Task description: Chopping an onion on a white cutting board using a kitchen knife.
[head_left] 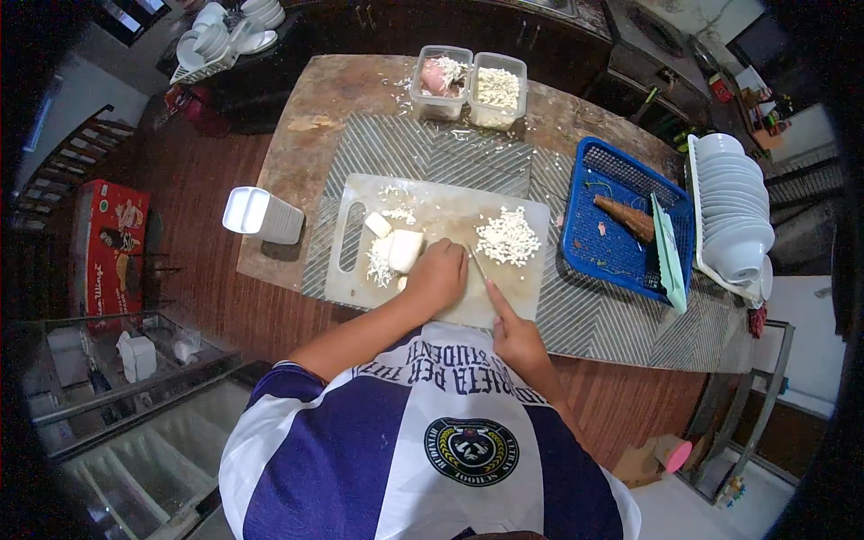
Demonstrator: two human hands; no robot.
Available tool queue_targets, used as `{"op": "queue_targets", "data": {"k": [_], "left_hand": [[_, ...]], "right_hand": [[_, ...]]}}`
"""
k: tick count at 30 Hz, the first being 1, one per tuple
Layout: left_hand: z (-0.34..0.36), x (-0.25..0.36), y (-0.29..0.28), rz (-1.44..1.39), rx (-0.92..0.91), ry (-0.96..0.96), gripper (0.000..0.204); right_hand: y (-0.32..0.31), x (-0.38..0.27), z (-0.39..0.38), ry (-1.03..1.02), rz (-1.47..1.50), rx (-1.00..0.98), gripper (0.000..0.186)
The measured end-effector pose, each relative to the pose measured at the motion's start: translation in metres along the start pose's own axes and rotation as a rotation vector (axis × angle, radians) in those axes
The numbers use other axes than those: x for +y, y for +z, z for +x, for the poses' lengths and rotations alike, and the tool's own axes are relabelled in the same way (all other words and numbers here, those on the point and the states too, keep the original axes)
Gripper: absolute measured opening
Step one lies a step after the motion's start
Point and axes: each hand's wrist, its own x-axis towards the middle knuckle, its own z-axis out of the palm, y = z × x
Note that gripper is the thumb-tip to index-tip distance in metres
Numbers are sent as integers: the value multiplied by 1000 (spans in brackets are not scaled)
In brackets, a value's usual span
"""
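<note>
Red cabinet [112, 243] at left, nested white bowls [733, 202] in rack [697, 202], wooden railing [70, 160]

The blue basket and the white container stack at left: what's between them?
The cutting board, with white chunks and a chopped pile on it, plus the left hand and the knife in the right hand; the head view shows this.

The shirt [407, 436] is panelled in white and deep purple, with dark lettering [450, 367] across the front and a round black crest [472, 452] bearing yellow leaf sprays; the left sleeve [286, 382] is short.
</note>
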Motion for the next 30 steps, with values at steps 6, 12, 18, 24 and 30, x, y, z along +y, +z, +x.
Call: {"op": "queue_targets", "data": {"k": [6, 12, 18, 24, 30], "left_hand": [[0, -1, 3, 10, 5, -11, 18], [0, -3, 6, 4, 53, 31, 14], [-2, -4, -1, -135, 89, 54, 12], [-3, 3, -13, -239, 125, 39, 9], [-6, -1, -16, -254, 90, 0, 14]], "right_hand": [[-2, -1, 5, 98, -18, -121, 72], [3, 5, 8, 111, -74, -119, 72], [-2, 3, 4, 52, 7, 18, 69], [-11, -1, 5, 30, -116, -89, 68], [-16, -7, 12, 35, -141, -167, 68]]}}
